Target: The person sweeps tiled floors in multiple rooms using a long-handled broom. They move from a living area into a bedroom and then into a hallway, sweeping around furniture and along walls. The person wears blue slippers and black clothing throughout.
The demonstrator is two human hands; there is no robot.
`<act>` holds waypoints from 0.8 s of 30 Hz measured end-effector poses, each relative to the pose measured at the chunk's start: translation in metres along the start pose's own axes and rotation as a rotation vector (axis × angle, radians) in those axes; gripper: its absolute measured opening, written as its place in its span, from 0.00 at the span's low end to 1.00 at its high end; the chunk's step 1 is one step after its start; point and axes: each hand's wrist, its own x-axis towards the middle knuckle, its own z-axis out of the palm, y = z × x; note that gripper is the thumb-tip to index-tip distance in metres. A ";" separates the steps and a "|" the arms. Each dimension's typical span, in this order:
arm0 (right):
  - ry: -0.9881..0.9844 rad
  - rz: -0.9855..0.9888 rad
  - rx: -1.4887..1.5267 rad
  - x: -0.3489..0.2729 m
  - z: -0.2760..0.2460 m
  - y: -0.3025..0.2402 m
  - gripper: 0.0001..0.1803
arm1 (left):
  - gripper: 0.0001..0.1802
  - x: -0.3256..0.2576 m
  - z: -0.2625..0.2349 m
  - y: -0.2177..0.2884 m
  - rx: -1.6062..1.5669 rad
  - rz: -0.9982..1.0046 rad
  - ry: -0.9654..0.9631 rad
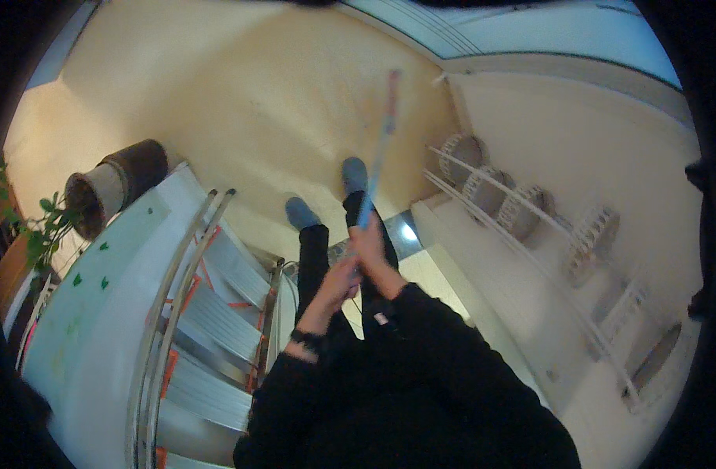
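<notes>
Both of my hands are closed around a long thin pole [379, 162], light blue near my grip and reddish at its far end. The pole slants up and slightly right over the floor, blurred by motion. My right hand [367, 246] grips it higher up. Just below and to the left, my left hand [339, 281] is wrapped round the lower part, with a dark band [307, 341] at its wrist. Fingers hide the pole's near end. Beyond the hands, the pole passes beside my right grey-blue shoe [354, 175].
Stairs with pale treads [209, 320] and a double metal handrail [182, 301] run along the left. Past them stands a dark cylindrical pot [139, 168] beside a leafy plant [41, 234]. Several round pots or baskets line the right wall behind white rails [522, 248]. Yellowish floor [241, 102] stretches ahead.
</notes>
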 end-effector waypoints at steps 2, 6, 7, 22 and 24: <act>-0.062 0.261 0.162 0.059 -0.040 0.005 0.08 | 0.14 0.050 0.039 0.015 -0.125 -0.021 -0.183; -0.329 0.317 0.071 0.169 -0.073 0.023 0.07 | 0.17 0.130 0.089 0.054 -0.122 0.008 -0.135; -0.422 0.318 0.141 0.188 -0.072 0.026 0.06 | 0.17 0.134 0.083 0.063 -0.209 0.010 -0.071; -0.835 -0.454 -0.640 0.040 0.102 -0.137 0.37 | 0.16 -0.035 -0.006 0.085 -0.606 0.408 0.196; -0.878 -0.142 -0.434 0.035 0.083 -0.170 0.37 | 0.15 -0.049 0.000 0.095 -0.566 0.431 0.126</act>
